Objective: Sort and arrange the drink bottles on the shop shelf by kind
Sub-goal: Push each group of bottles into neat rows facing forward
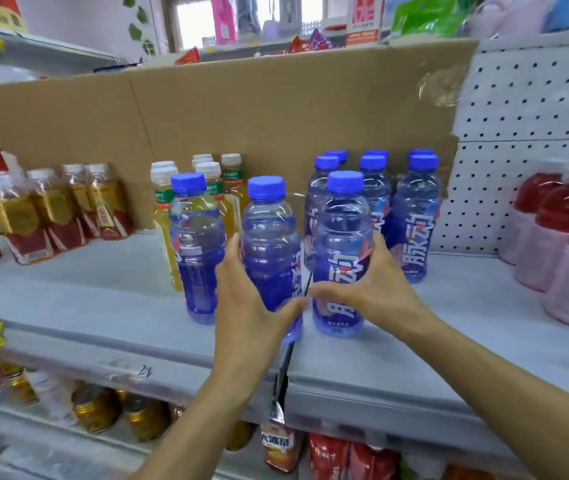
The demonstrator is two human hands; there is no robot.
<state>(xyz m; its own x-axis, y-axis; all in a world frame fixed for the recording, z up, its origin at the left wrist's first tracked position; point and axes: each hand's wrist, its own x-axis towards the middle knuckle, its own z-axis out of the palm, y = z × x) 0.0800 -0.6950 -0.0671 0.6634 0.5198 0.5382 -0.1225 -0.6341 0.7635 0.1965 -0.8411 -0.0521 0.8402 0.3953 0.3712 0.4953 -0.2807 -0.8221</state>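
My left hand (248,299) is wrapped around the lower body of a blue bottle (269,244), thumb across the front and fingers round its left side, gripping it as it stands upright near the front of the grey shelf (103,306). My right hand (376,289) grasps a second blue bottle (342,251) just beside it on the right, thumb across the label and fingers behind; this one also stands upright on the shelf, and the two bottles are nearly touching. From the head camera I see a third blue bottle (196,244) standing free just to the left of my left hand, in front of a cluster of yellow tea bottles (214,192) with white caps. Behind my right hand, a group of blue bottles (411,216) stands in rows against the cardboard sheet (241,109) that backs the shelf. Far left on the same shelf are amber bottles with red and gold labels (58,206), tilted by the wide lens. Far right stand red drink bottles (563,237) with pale pink labels, in front of a white pegboard (525,126). On the shelf below I make out gold-lidded jars (96,407) and red packets (328,455), blurred.
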